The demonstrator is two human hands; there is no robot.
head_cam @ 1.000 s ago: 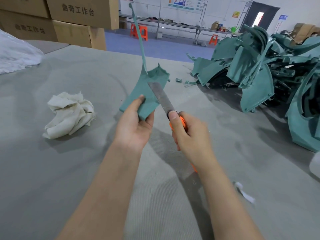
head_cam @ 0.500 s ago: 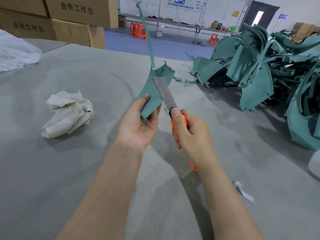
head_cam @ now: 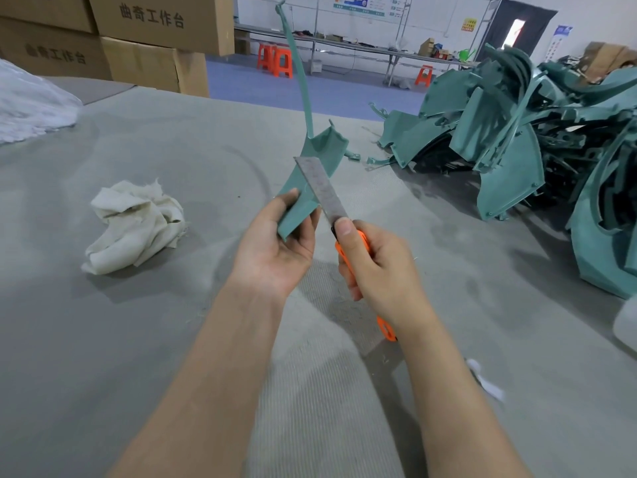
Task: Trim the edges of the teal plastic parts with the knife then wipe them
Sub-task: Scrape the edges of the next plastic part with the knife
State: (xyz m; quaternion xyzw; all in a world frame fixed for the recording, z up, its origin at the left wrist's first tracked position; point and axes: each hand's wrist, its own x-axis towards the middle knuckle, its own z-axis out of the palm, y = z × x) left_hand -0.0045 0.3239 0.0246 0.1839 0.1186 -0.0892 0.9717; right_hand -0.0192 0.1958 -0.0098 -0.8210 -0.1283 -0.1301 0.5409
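Rag (head_cam: 132,229) = reference. It lies crumpled on the grey surface (head_cam: 172,339), untouched.

Left hand (head_cam: 275,253), right of the rag: partly closed, pinching the lower corner of one teal part (head_cam: 322,146), thumb on the near face, fingers behind it. The part is lifted clear of the surface, right of the rag and a little beyond it.

Orientation: wide flared end down in the hand, thin stem up. Long axis is near vertical in view, with the stem tip leaning slightly back toward the rag side.

Knife (head_cam: 322,191), further right of the rag: blade flat against the part's right-hand edge, tip pointing up and away from the person. Right hand (head_cam: 382,274) is wrapped around the orange handle, with one digit pressed on the blade root.

Step looks like trimming, wipe not yet due. To do it well, I'd say:
- shallow blade angle, shave the flash, don't dig in
- stroke away from the body
- left fingers sit close under the blade line, so keep them behind the edge
- the stem is unsupported and will likely flex, so use light passes
- turn the part, not the wrist

Pile of teal parts (head_cam: 510,132) sits far right of the rag, well apart from both hands.
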